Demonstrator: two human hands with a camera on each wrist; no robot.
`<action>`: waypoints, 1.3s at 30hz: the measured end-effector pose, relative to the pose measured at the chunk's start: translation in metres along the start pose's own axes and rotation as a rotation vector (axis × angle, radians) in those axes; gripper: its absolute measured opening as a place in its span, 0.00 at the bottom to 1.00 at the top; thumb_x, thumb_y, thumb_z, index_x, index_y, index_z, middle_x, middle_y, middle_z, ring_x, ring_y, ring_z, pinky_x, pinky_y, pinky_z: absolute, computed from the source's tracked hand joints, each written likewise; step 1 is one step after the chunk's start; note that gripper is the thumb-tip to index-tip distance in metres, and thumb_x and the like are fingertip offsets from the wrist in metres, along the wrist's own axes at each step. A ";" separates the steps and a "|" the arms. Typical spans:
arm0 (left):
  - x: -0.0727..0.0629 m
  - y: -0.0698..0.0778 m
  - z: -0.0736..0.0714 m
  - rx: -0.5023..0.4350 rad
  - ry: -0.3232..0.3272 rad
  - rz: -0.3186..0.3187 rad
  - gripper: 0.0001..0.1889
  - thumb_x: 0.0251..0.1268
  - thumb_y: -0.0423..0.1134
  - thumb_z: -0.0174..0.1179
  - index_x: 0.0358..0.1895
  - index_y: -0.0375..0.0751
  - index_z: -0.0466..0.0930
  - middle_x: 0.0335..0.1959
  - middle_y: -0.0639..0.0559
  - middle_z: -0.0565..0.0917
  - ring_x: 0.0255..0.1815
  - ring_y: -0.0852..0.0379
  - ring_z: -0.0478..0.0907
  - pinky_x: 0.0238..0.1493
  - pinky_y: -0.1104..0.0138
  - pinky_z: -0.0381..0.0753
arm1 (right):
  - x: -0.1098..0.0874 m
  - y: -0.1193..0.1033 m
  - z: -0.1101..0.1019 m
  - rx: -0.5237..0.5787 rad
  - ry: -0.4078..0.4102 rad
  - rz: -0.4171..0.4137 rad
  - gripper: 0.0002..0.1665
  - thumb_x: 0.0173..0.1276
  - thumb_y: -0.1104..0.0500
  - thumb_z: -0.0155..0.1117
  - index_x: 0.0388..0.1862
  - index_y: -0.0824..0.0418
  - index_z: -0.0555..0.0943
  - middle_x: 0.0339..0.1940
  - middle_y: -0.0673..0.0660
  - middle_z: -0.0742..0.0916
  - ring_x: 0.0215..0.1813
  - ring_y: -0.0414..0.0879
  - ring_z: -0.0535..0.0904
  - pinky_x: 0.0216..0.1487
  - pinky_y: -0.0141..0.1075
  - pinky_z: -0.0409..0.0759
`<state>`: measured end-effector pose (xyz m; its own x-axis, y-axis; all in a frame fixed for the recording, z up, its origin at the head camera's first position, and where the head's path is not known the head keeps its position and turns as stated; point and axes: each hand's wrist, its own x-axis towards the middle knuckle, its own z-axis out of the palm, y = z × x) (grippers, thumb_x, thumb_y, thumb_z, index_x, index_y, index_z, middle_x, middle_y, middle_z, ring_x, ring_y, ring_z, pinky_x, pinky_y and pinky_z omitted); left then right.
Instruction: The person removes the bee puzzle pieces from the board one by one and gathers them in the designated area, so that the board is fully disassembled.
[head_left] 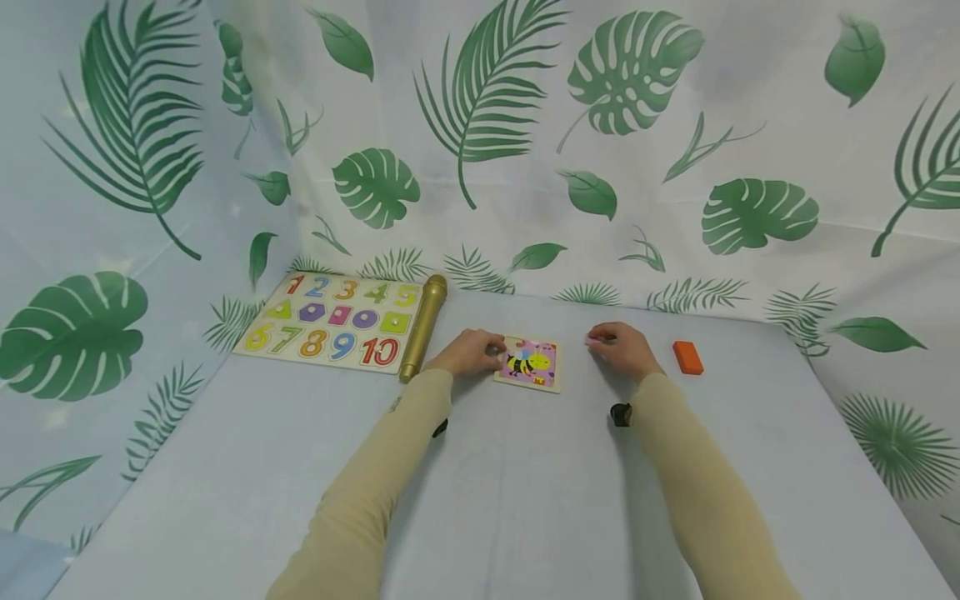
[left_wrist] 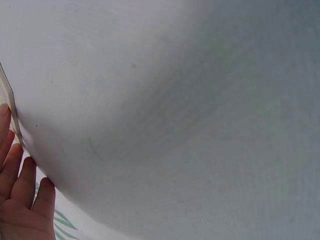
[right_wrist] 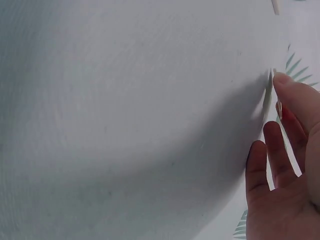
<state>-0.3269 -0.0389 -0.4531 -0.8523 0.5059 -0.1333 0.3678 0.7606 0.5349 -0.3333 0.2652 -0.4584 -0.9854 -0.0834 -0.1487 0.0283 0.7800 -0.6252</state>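
Note:
A small square bee puzzle (head_left: 534,379) lies flat in the middle of the table, with a yellow-and-black bee on pink. At its left edge rests my left hand (head_left: 471,353). In the left wrist view, the left hand's fingers (left_wrist: 24,187) extend loosely beside the puzzle board's edge (left_wrist: 11,97); the thumb is out of sight. Right of the puzzle, my right hand (head_left: 624,350) pinches a thin puzzle piece (right_wrist: 279,109) between thumb and forefinger, the other fingers loosely bent. The piece stands edge-on in the right wrist view, so its picture cannot be read there.
An orange block (head_left: 687,357) lies to the right of the right hand. At the back left is a number-and-shape board (head_left: 341,327), with a gold cylinder (head_left: 424,327) along its right side. Leaf-patterned cloth (head_left: 517,225) hangs behind the table.

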 end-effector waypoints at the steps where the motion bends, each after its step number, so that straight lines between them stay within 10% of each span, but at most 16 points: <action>1: 0.000 0.000 0.000 -0.001 0.000 0.000 0.20 0.66 0.41 0.64 0.60 0.41 0.80 0.68 0.50 0.74 0.71 0.52 0.66 0.72 0.62 0.62 | 0.000 0.000 0.000 -0.003 -0.003 -0.001 0.21 0.75 0.53 0.58 0.61 0.63 0.77 0.67 0.65 0.73 0.67 0.62 0.66 0.71 0.57 0.62; 28: 0.000 0.001 -0.001 -0.015 0.001 0.000 0.20 0.66 0.40 0.65 0.59 0.41 0.80 0.68 0.50 0.73 0.71 0.51 0.65 0.72 0.61 0.62 | -0.002 -0.006 -0.003 -0.022 -0.025 -0.024 0.18 0.75 0.60 0.57 0.60 0.65 0.77 0.63 0.67 0.74 0.65 0.62 0.66 0.70 0.57 0.62; 39: 0.005 0.001 -0.001 0.034 -0.009 0.030 0.19 0.65 0.39 0.65 0.58 0.40 0.80 0.68 0.48 0.73 0.70 0.50 0.67 0.72 0.61 0.63 | 0.003 -0.053 0.017 -0.063 -0.157 -0.063 0.22 0.73 0.52 0.59 0.62 0.59 0.77 0.64 0.64 0.75 0.62 0.59 0.69 0.65 0.53 0.71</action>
<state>-0.3309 -0.0365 -0.4525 -0.8375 0.5318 -0.1253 0.4055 0.7587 0.5097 -0.3350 0.2132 -0.4392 -0.9464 -0.2252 -0.2317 -0.0481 0.8072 -0.5884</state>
